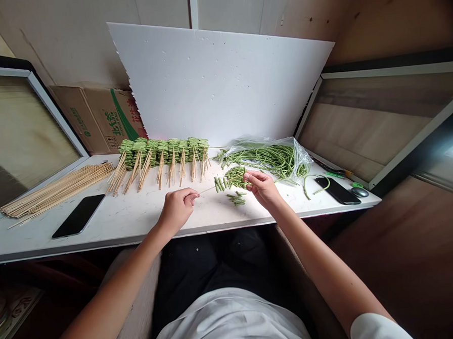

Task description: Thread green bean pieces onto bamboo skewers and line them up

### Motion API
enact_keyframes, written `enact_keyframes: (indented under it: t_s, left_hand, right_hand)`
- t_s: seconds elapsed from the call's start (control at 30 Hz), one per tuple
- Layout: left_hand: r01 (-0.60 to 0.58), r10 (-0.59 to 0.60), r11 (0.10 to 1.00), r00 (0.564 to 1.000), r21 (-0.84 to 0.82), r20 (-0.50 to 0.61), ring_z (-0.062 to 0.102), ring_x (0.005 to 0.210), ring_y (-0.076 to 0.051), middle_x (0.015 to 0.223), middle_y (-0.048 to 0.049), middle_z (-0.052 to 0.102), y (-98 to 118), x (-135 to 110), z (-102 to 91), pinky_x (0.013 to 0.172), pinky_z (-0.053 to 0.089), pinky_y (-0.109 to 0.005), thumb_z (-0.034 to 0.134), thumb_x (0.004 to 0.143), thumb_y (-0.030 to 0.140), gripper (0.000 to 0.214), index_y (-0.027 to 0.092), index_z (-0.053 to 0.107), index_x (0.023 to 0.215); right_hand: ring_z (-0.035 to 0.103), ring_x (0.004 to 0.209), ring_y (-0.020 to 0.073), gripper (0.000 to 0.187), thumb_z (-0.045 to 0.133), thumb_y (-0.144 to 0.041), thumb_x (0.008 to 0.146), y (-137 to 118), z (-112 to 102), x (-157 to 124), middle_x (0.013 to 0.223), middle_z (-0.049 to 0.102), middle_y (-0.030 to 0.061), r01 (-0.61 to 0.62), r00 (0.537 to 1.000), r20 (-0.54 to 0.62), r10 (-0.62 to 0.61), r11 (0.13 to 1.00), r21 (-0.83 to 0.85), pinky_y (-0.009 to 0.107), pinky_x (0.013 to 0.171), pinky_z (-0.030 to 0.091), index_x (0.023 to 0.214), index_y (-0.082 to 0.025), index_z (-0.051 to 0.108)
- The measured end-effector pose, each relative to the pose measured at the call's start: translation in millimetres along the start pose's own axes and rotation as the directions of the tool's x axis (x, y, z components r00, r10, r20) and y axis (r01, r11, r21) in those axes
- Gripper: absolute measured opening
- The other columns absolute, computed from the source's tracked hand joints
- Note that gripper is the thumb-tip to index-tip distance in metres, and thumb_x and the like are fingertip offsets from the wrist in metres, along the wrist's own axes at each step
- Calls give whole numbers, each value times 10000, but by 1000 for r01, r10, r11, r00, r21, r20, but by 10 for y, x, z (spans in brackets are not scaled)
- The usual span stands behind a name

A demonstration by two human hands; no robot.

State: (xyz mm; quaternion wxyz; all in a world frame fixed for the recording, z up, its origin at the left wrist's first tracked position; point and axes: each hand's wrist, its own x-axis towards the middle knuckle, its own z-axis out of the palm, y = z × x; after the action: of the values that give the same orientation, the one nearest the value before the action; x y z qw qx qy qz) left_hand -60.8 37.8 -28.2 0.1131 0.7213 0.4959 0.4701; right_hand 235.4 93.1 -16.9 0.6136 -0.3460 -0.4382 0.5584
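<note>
Head view, left hand point(177, 205): it rests on the white bench point(138, 219), and its grip is narrow, thumb and forefinger pinching the blunt end of a bamboo skewer point(205, 190).
Skewer axis: it lies nearly level across the bench, with the free tip pointing right and slightly away from the person.
Cut bean pieces point(232, 178): a small loose pile just beyond the skewer tip, between the two hands; a few strays lie nearer the bench edge.
Right hand point(263, 187): its fingers are bent onto the pile's right side and touch the pieces; whether the grip has closed on one cannot be told.
Key relation: the tip and the pile are close but apart. The right hand is the nearer hand to the beans.
Long beans point(275, 157): uncut, in a clear plastic bag point(299, 153) behind the right hand.
Finished skewers point(161, 152): a row at the back, left of the pile.
Bare skewers point(56, 191): a bundle at the far left.
</note>
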Motion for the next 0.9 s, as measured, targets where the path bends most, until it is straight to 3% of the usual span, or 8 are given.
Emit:
enact_keyframes:
  t_s: [0.17, 0.57, 0.8, 0.9]
  left_hand:
    - [-19, 20, 999, 1000, 25, -10, 616, 569, -162, 624, -7, 681, -7, -4, -2, 612, 464, -272, 562, 924, 221, 265, 195, 798, 806]
    - [-41, 43, 995, 999, 90, -30, 716, 663, -201, 716, -29, 773, 21, -18, -13, 695, 542, -281, 558, 879, 109, 277, 208, 808, 813]
    - [-16, 20, 995, 999, 94, -48, 705, 624, -192, 700, -16, 771, 57, 16, -49, 655, 551, -270, 557, 915, 152, 275, 211, 809, 822]
    - [-24, 30, 993, 998, 115, -50, 706, 619, -189, 701, -10, 772, 55, 18, -51, 651, 557, -268, 551, 915, 144, 276, 215, 801, 822]
  right_hand:
    - [553, 733, 120, 343, 1039, -415, 604, 11, -8, -7, 792, 681, 15, -8, 998, 60, 8, 1000, -3, 257, 570, 420, 793, -212, 838]
    - [505, 571, 101, 351, 1042, -395, 589, 37, -40, -14, 758, 721, 5, 23, 998, 53, -20, 998, -56, 311, 569, 419, 830, -229, 847]
    - [562, 782, 146, 340, 988, -471, 675, 0, 9, -48, 861, 687, 20, 39, 991, 127, -36, 999, -25, 284, 614, 428, 827, -221, 814]
    - [531, 765, 146, 369, 968, -517, 685, -11, 35, -57, 830, 652, 16, 47, 992, 118, -39, 997, -59, 284, 602, 410, 770, -216, 773]
